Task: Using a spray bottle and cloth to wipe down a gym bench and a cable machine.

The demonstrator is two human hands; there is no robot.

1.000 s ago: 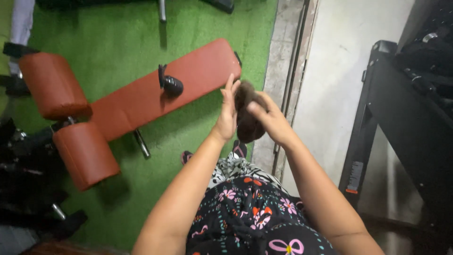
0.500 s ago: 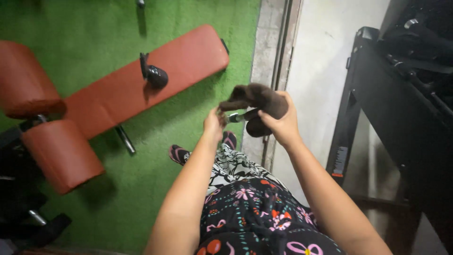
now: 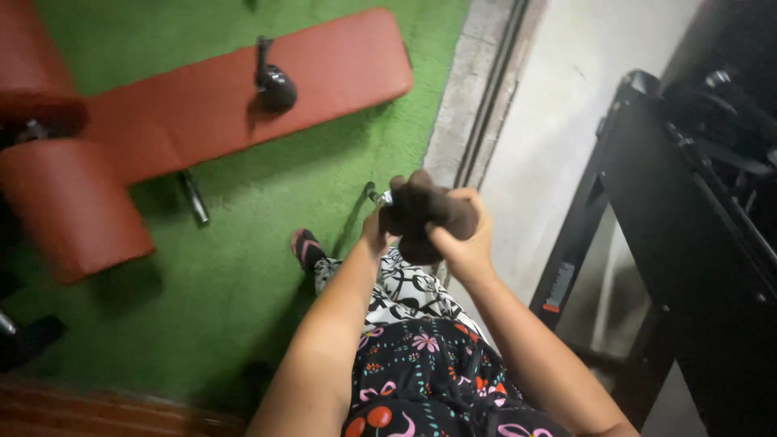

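Cloth (image 3: 425,212), dark brown and bunched, sits at chest height above the green turf (image 3: 243,275), my right hand (image 3: 461,243) clenched on its right end, my left hand (image 3: 374,231) pinching the left end beside a small metal piece (image 3: 380,197).

Both arms raised forward; right hand (image 3: 461,243) grip closed, left hand (image 3: 374,231) pinching beside it.

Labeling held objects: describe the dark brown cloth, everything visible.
The dark brown cloth looks soft and fuzzy, bunched into a lumpy wad, held in the air over the edge of the green turf. The right hand grips it from the right and below; the left hand touches its left side. A small metal piece pokes out at its left.
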